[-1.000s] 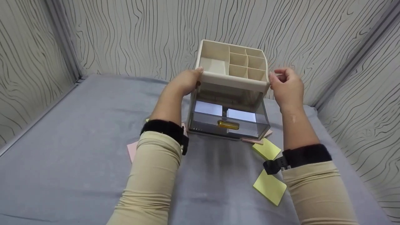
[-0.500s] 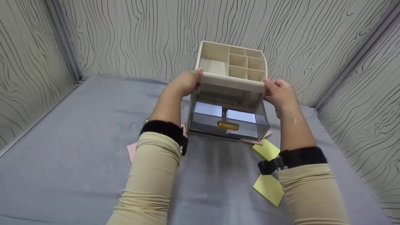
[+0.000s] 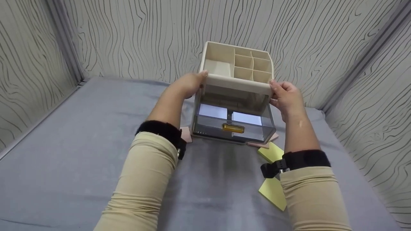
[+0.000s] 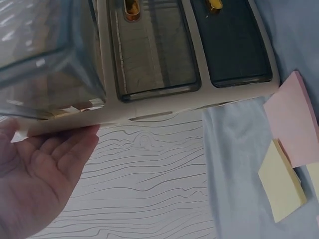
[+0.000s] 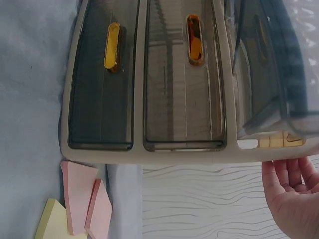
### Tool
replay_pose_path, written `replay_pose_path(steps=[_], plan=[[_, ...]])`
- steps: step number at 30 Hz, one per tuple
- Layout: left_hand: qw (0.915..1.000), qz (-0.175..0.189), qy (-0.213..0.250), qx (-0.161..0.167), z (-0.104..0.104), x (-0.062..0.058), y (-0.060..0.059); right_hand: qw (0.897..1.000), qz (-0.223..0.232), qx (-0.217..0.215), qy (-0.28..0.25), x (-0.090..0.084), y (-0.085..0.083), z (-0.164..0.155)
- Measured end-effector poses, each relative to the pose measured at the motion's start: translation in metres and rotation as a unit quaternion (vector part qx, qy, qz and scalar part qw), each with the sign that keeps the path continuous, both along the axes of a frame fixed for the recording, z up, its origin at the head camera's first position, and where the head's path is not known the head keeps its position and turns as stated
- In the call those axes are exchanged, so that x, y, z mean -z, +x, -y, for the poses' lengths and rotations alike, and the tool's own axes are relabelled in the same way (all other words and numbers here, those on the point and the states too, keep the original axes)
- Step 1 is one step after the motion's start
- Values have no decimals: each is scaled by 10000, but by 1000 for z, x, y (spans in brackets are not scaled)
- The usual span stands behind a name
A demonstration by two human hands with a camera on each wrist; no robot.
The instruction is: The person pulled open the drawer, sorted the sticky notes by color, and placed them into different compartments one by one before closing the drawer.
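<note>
Beige desk organizer (image 3: 236, 96) standing on the grey tabletop (image 3: 80, 154), directly ahead of the person and flanked by both hands at the level of its compartmented top tray. The left hand (image 3: 189, 84) lies against the left side wall, fingers fairly straight, the thumb tip at the tray's rim; in the left wrist view the palm (image 4: 40, 174) is flat and spread along the beige edge. The right hand (image 3: 285, 96) meets the right front corner, thumb on the rim; the right wrist view shows its fingers (image 5: 291, 172) extended just beside the side wall, and whether they press on it cannot be told. The body's tall axis runs upright; its smoky drawer (image 3: 234, 123) with amber handle (image 3: 233, 128) is pulled out toward the person, so the front face points back between the forearms. Both hands sit about equally near, one per side. Pink sticky pads (image 5: 84, 199) lie at the base's front corners, and yellow sticky pads (image 3: 273, 150) on the tabletop beside the right wrist
</note>
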State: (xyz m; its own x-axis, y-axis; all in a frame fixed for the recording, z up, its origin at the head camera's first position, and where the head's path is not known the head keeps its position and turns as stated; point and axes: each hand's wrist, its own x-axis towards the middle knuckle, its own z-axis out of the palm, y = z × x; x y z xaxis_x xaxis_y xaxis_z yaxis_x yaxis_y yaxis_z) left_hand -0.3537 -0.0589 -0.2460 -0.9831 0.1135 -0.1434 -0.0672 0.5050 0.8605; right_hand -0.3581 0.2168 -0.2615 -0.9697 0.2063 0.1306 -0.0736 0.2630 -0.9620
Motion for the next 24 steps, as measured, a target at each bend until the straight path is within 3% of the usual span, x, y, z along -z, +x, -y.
replay_pose_path(steps=[6, 10, 14, 19, 24], plan=[[9982, 107, -417, 422, 18, 11, 4, 10000, -25, 32, -60, 1, -1, 0], [9974, 86, -533, 471, 35, 15, 7, 10000, -44, -2, -76, 1, 0, 1], [9921, 85, -1160, 472, 44, 20, 13, 9998, -22, -27, -182, 1, 0, 0], [9748, -77, -2081, 805, 48, 39, 18, 9998, 73, -66, -153, 1, 0, -2], [9408, -353, -2959, 1613, 44, 60, 24, 9998, 129, -83, -126, 1, 1, 0]])
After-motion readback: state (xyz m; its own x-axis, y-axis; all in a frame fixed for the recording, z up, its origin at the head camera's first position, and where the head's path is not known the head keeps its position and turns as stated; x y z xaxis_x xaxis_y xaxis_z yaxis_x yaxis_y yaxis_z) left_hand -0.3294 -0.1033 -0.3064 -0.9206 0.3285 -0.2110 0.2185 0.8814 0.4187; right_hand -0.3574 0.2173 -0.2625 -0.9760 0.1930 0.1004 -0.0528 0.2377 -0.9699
